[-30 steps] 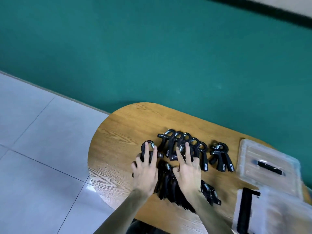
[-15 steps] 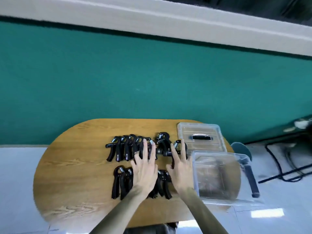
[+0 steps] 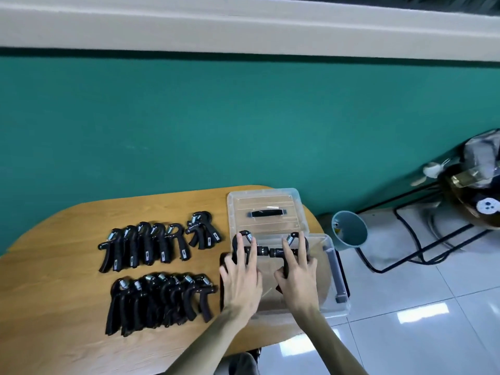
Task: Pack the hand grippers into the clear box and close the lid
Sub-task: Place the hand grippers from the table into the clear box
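Low and right of centre, the left hand [image 3: 240, 282] and right hand [image 3: 297, 280] each hold a black hand gripper over the clear box [image 3: 335, 280]; its lid [image 3: 266, 209] lies behind on the counter [image 3: 67, 307].

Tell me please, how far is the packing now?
Done: lid is off, lying behind the box. In hand: left hand and right hand each lower one gripper into the box. Left: three groups on the table, far row, pair, near row; then the lid.
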`<state>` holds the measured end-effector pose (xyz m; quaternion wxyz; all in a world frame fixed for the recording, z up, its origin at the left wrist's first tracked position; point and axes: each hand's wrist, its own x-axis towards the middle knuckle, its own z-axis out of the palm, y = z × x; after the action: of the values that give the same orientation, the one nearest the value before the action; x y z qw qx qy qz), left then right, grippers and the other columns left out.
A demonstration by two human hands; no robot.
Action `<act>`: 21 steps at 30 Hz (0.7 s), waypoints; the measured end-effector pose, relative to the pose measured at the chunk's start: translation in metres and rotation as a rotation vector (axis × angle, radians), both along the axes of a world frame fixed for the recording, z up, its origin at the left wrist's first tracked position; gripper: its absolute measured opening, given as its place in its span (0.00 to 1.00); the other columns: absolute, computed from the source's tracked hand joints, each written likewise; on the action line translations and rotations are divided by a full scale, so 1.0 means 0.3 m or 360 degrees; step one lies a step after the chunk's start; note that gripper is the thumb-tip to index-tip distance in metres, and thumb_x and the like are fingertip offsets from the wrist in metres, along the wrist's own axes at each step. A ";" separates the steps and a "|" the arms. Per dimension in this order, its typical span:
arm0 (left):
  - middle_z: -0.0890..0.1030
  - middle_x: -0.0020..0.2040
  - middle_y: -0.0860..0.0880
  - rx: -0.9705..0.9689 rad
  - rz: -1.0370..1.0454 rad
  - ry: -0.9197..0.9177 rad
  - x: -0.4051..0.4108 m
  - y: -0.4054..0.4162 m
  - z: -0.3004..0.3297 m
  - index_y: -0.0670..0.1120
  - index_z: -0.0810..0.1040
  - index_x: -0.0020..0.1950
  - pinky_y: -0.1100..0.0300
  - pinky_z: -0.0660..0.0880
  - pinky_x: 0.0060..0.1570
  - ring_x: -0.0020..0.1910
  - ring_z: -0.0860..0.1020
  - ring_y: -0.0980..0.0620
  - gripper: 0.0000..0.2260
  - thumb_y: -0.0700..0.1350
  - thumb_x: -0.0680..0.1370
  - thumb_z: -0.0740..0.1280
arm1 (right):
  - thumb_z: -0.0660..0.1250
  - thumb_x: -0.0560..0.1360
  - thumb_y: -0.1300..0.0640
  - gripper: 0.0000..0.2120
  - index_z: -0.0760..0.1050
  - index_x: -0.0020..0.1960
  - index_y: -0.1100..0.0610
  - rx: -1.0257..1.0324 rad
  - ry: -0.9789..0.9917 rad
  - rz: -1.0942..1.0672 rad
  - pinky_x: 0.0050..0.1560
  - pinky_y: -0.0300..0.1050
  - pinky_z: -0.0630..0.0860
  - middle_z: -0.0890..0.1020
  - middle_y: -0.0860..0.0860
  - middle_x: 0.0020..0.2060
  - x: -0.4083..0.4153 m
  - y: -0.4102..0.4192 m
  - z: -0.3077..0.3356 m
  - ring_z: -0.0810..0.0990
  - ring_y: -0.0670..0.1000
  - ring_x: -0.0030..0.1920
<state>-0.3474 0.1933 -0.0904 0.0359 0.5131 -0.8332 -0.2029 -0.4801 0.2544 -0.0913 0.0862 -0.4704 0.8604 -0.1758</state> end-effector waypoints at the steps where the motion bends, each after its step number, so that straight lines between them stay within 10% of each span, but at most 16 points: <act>1: 0.38 0.82 0.42 0.0007 -0.0007 -0.0015 -0.032 0.014 -0.009 0.50 0.44 0.83 0.44 0.69 0.57 0.59 0.69 0.41 0.37 0.48 0.80 0.63 | 0.72 0.71 0.59 0.38 0.62 0.78 0.47 0.0007 -0.0031 -0.0008 0.52 0.59 0.77 0.47 0.51 0.82 -0.029 0.018 -0.011 0.67 0.58 0.50; 14: 0.58 0.81 0.37 0.0343 0.0071 -0.0372 -0.282 0.117 -0.204 0.48 0.63 0.81 0.49 0.67 0.42 0.48 0.73 0.42 0.39 0.47 0.72 0.74 | 0.68 0.70 0.62 0.35 0.66 0.76 0.47 0.0288 -0.0397 -0.0014 0.54 0.57 0.72 0.54 0.57 0.81 -0.295 0.107 -0.275 0.68 0.60 0.47; 21: 0.43 0.83 0.40 0.0401 0.0186 -0.0531 -0.340 0.079 -0.331 0.50 0.48 0.84 0.47 0.67 0.54 0.61 0.70 0.41 0.35 0.46 0.81 0.63 | 0.67 0.74 0.58 0.36 0.59 0.79 0.45 0.0470 -0.0527 0.0127 0.58 0.58 0.70 0.47 0.54 0.82 -0.358 0.088 -0.440 0.73 0.67 0.56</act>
<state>-0.4493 0.2169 -0.1898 -0.1554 0.5873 -0.7645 -0.2154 -0.5876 0.2807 -0.2234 0.3009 -0.4512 0.8316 -0.1193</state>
